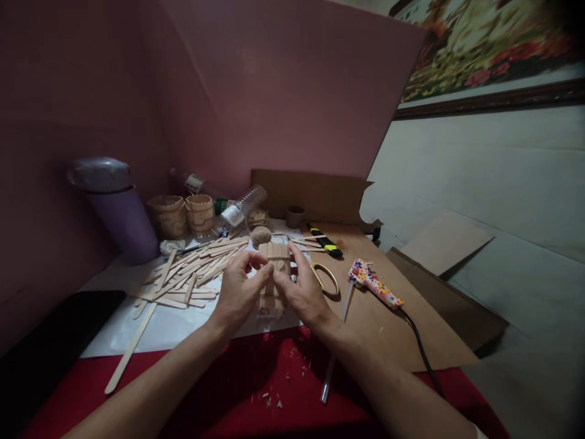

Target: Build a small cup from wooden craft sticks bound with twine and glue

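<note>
My left hand and my right hand are both closed around a small piece made of wooden craft sticks, held between them above the table. Fingers of both hands pinch its sides; its lower part is partly hidden by my fingers. A pile of loose wooden craft sticks lies just left of my left hand on a white sheet. Gold-handled scissors rest right beside my right hand.
A patterned glue gun with a black cord lies on brown cardboard at right. A clear glue stick lies near the red cloth. Behind stand a purple flask, two small stick baskets, twine balls and a utility knife.
</note>
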Demonstrator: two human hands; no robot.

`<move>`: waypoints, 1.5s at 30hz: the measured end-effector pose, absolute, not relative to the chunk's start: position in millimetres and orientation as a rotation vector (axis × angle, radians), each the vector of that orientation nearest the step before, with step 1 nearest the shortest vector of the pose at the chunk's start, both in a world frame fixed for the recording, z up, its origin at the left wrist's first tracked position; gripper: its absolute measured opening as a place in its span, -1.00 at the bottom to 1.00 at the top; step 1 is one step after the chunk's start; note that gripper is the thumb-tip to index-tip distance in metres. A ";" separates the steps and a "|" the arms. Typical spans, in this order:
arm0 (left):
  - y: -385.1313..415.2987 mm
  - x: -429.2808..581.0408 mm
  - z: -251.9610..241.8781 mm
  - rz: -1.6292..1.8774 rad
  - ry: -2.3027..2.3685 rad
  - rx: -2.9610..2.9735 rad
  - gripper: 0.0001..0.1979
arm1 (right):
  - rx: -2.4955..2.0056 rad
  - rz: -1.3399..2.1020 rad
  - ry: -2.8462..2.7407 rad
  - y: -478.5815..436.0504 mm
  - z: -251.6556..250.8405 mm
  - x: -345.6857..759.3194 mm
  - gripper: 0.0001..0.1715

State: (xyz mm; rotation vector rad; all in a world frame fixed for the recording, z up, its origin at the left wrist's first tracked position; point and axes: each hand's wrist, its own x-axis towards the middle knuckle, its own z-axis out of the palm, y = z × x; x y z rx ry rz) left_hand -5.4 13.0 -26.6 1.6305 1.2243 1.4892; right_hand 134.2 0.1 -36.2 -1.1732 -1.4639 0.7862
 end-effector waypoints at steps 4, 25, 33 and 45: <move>11.8 -5.5 -23.4 1.460 1.140 1.501 -0.82 | -1.151 0.725 -1.473 2.6 -38.8 134.1 -0.18; 17.8 -9.0 -25.3 1.539 1.014 1.197 -0.81 | -1.169 0.764 -1.477 5.9 -42.1 136.1 -0.16; 18.3 -10.9 -22.8 1.546 0.967 1.184 -0.81 | -1.190 0.808 -1.462 5.6 -41.6 135.3 -0.12; 16.0 -13.6 -33.9 1.750 0.924 2.129 -0.87 | -1.218 0.815 -1.412 10.1 -42.4 137.0 -0.12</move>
